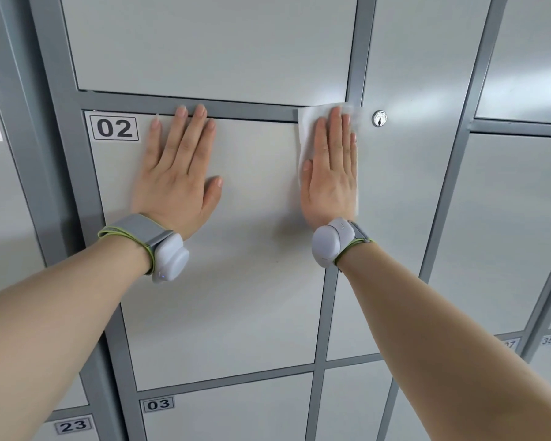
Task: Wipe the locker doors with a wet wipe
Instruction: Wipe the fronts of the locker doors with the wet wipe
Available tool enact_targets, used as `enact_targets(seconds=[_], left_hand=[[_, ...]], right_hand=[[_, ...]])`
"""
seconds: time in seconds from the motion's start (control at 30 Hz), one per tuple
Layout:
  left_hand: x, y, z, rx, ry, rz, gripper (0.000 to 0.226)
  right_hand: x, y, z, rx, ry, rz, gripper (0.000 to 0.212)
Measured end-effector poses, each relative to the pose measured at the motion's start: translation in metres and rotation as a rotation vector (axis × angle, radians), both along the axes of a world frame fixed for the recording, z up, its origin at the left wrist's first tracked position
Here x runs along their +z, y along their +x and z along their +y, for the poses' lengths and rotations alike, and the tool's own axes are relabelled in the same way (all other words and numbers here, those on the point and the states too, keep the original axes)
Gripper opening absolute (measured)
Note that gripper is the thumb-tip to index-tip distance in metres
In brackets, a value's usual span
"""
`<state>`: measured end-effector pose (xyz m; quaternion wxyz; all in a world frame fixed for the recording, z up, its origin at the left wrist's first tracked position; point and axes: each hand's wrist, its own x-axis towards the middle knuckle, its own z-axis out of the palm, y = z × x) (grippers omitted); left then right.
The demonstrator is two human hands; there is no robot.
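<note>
One thin wet wipe (pixel 304 138), pinned flat at top right corner of locker door 02 (pixel 236 281) under right hand (pixel 330 176), fingers (pixel 334 128) straight and pressed together. Treat as limp, light, likely to bunch or tear; hold by palm pressure, not by pinching. Brace with left hand (pixel 178 176), fingers slightly spread, flat on door. Avoid snagging on lock (pixel 379 118).

I saw 02 label (pixel 114 127); round keyhole lock (pixel 379 118) well right of it, 03 label (pixel 158 404) far below it, 23 label (pixel 74 426) below-left.
</note>
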<state>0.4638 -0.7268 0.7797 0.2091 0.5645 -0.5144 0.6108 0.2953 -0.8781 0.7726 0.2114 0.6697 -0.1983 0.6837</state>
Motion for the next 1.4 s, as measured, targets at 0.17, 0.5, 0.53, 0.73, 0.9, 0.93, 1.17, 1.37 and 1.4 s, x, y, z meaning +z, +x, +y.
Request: enact_targets(seconds=[0.17, 0.5, 0.53, 0.73, 0.9, 0.93, 1.17, 1.37, 1.4], left_hand=[[0.0, 0.001, 0.0, 0.007, -0.007, -0.011, 0.062], [0.003, -0.001, 0.004, -0.065, 0.046, 0.032, 0.063], [0.003, -0.001, 0.006, -0.07, 0.053, 0.027, 0.063], [0.002, 0.015, 0.024, -0.01, 0.011, 0.05, 0.063], [0.0, 0.032, 0.035, 0.009, 0.019, 0.062, 0.062], [0.0, 0.033, 0.035, 0.011, 0.018, 0.058, 0.062], [-0.002, 0.037, 0.031, 0.036, -0.011, 0.021, 0.061], [-0.005, 0.039, 0.029, 0.017, -0.032, 0.02, 0.061], [-0.005, 0.037, 0.029, 0.014, -0.035, 0.023, 0.061]], right_hand=[[-0.006, 0.006, 0.007, 0.016, 0.0, 0.043, 0.048], [-0.031, 0.015, 0.019, 0.038, -0.069, 0.17, 0.047], [-0.034, 0.015, 0.021, 0.043, -0.078, 0.182, 0.048], [-0.05, 0.007, 0.023, 0.101, -0.127, 0.362, 0.053], [-0.045, 0.001, 0.022, 0.112, -0.132, 0.441, 0.047], [-0.043, 0.001, 0.022, 0.112, -0.129, 0.435, 0.047], [-0.022, 0.005, 0.021, 0.097, 0.072, 0.164, 0.053], [-0.003, 0.017, 0.027, 0.104, 0.198, -0.062, 0.058], [-0.003, 0.018, 0.028, 0.091, 0.202, -0.071, 0.058]])
